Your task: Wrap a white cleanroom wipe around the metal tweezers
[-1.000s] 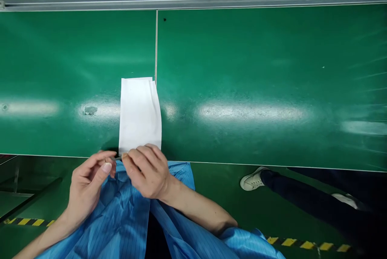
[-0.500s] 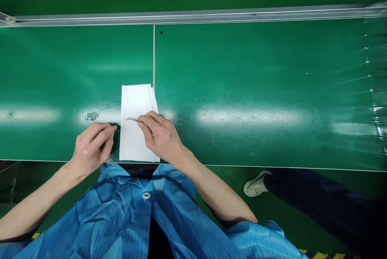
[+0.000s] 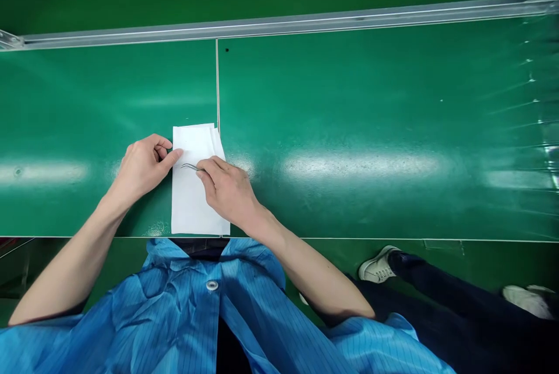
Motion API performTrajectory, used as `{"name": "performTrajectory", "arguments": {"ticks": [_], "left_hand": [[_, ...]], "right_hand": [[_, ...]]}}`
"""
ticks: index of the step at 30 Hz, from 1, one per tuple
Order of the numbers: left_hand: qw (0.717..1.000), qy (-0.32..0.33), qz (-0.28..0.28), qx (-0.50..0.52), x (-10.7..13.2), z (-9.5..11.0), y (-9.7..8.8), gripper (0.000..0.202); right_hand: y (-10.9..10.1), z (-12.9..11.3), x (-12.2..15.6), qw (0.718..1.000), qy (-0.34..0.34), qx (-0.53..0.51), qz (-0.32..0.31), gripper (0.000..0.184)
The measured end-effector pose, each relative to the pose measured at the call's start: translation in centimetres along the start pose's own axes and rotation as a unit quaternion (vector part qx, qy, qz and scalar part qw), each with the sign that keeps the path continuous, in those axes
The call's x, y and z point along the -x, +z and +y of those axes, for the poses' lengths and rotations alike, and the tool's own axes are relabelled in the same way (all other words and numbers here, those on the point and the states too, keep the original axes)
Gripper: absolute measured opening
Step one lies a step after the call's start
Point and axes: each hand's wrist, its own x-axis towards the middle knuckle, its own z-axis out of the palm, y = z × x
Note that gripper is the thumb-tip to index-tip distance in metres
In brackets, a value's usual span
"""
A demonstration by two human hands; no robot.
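No legible text or labels anywhere

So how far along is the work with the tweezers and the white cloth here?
Done: white cloth lies flat at the green table edge. In hand: right hand holds tweezers over it, left hand touching its edge. Left: nothing visible between the tips yet.

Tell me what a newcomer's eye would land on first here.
The white cloth stands out at the near edge of the glossy green table. Over it, the right hand pinches thin metal tweezers, tips pointing left, while the left hand rests at the cloth's left edge. A pale seam runs back to a metal rail.
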Motion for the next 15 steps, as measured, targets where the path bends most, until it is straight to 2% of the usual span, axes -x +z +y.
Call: {"name": "performTrajectory", "arguments": {"ticks": [2, 6, 10, 13, 15], "left_hand": [[1.000, -0.011, -0.023, 0.009, -0.9, 0.3, -0.4, 0.027], [0.999, 0.033, -0.020, 0.035, -1.3, 0.4, -0.1, 0.018], [0.980, 0.045, 0.022, 0.194, -1.1, -0.2, 0.3, 0.023], [0.952, 0.052, 0.029, 0.301, -1.0, -0.8, 0.4, 0.022], [0.933, 0.053, 0.013, 0.356, -1.1, -1.3, 0.3, 0.022]], "right_hand": [[0.1, 0.0, -0.2, 1.000, 0.006, -0.002, -0.001, 0.020], [0.1, 0.1, -0.4, 1.000, 0.006, -0.014, 0.002, 0.019], [-0.4, -0.4, 0.7, 0.997, -0.025, -0.042, 0.054, 0.020], [-0.4, -1.4, 2.1, 0.976, -0.032, -0.192, 0.100, 0.016], [0.1, -2.0, 2.6, 0.943, 0.004, -0.322, 0.078, 0.014]]}}
